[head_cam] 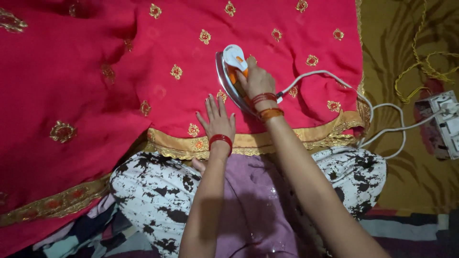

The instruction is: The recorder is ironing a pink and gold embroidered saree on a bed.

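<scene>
Right hand: clenched on handle of white-and-orange iron, resting on red embroidered cloth, centre. Left hand: released, flat on cloth just left of iron. White cord runs right to socket board

The right hand grips the orange handle of a white electric iron tilted on red embroidered fabric. The left hand lies flat on the cloth just beside it, above the gold border. A white cord runs to a power strip.
</scene>
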